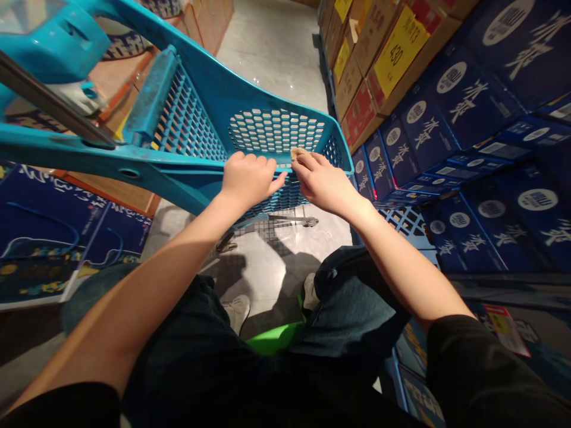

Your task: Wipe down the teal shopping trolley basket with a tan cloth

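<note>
Floor (pixel 276 50) lies open past the cart (pixel 212 89); boxes (pixel 419 134) crowd its right end, little room there. Left grip (pixel 250 178) is curled over the near rim (pixel 200 164), best kept steadying; right grip (pixel 325 181) is clamped on the tan cloth (pixel 296 154) at that rim, probably wanting flat, even pressure along the edge.

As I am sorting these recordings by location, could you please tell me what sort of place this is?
Probably a supermarket aisle: there is a blue shopping cart, stacked blue boxes and a yellow sign reading 430.
</note>
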Tool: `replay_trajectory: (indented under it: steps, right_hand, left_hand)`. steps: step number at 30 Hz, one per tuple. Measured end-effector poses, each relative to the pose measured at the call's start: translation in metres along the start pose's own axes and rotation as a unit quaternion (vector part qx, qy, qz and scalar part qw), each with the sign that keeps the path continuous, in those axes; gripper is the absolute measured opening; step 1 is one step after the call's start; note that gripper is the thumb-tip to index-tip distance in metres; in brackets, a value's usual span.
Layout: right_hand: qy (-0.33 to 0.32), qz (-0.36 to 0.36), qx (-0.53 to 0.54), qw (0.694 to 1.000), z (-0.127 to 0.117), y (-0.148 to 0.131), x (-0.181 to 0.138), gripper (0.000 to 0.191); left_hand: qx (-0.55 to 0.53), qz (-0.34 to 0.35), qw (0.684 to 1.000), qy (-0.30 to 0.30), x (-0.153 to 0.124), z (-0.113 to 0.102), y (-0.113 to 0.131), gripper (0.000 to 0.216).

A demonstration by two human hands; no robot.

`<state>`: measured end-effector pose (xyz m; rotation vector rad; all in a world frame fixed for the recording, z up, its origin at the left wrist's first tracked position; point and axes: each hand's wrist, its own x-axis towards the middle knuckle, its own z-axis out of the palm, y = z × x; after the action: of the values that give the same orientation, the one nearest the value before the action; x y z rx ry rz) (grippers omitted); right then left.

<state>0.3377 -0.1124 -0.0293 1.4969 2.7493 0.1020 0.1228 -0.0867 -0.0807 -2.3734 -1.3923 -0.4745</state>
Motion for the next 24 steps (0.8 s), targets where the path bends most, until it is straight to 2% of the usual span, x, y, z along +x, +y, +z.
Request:
replay_trajectory:
  steps: [3,7,12,15,18,20,24]
  right_hand:
    - [0.016,-0.017,0.023,0.999,0.005,0.004,-0.001,0.059]
    - [0.030,-0.028,0.063,0.997,0.010,0.025,-0.009,0.058]
    - [0.021,0.040,0.051,0.998,0.011,0.043,-0.021,0.058]
    - [-0.004,0.080,0.017,0.997,0.006,0.038,-0.022,0.057]
    - [-0.027,0.090,-0.020,0.995,-0.003,0.024,-0.016,0.051]
    - [-0.034,0.075,-0.032,0.996,-0.007,0.013,-0.010,0.049]
    - [-0.010,-0.002,-0.008,1.000,-0.007,-0.006,0.002,0.052]
  left_hand:
    - [0.004,0.004,1.000,0.002,0.000,0.000,0.001,0.044]
    - [-0.003,-0.005,1.000,0.000,0.001,0.000,0.002,0.043]
    - [-0.004,-0.003,1.000,-0.001,0.001,-0.002,0.004,0.041]
    - [0.000,-0.003,1.000,-0.010,0.002,-0.002,0.004,0.042]
    - [-0.008,-0.011,1.000,-0.017,0.002,-0.002,0.004,0.042]
    - [-0.017,-0.020,0.999,-0.020,0.002,-0.003,0.004,0.041]
    - [-0.023,-0.026,0.999,-0.020,0.002,-0.002,0.003,0.039]
